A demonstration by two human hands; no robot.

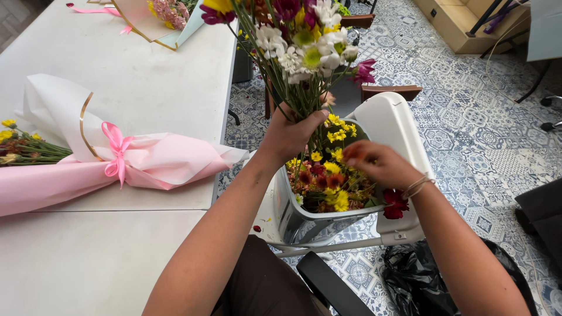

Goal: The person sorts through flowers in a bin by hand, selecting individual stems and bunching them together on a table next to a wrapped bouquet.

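Head view shows the left hand (288, 136) clamped on the light, crushable bunch of flowers (295, 44) at its stiffer stems, right hand (374, 164) half-curled, fingers picking among loose blooms in the white bin (287, 213) at frame centre

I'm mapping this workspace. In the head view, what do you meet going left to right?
Pink wrapped bouquet → left hand gripping the bunch of flowers → white bin of flowers → right hand → dark seat edge.

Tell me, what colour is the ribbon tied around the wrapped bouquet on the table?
Pink: the ribbon is tied in a bow, seen best in the head view.
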